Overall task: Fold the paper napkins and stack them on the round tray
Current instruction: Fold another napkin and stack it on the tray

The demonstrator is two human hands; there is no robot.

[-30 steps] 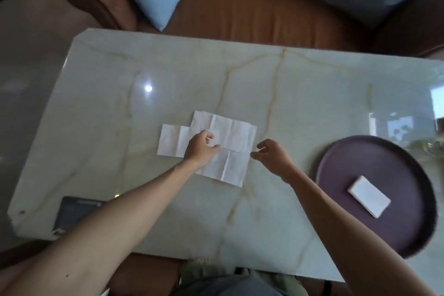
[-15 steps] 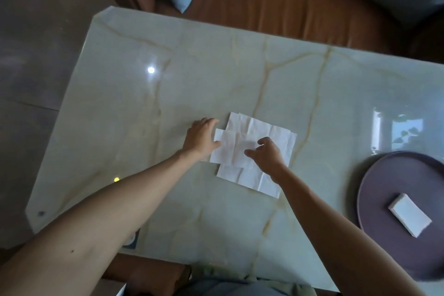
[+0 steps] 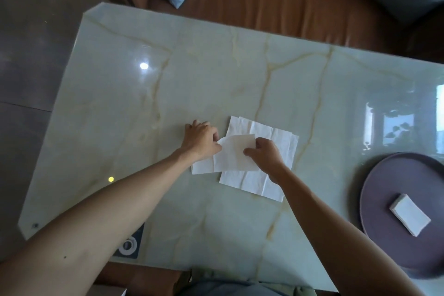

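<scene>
Your left hand (image 3: 200,142) and right hand (image 3: 263,152) both pinch the top napkin (image 3: 234,155), lifted above the spread napkins (image 3: 271,144) mid-table, so match corners before creasing, then carry it to the tray (image 3: 374,190).

White napkins (image 3: 262,175) overlap mid-table; folded napkin (image 3: 409,214) lies on round tray (image 3: 374,190).
</scene>
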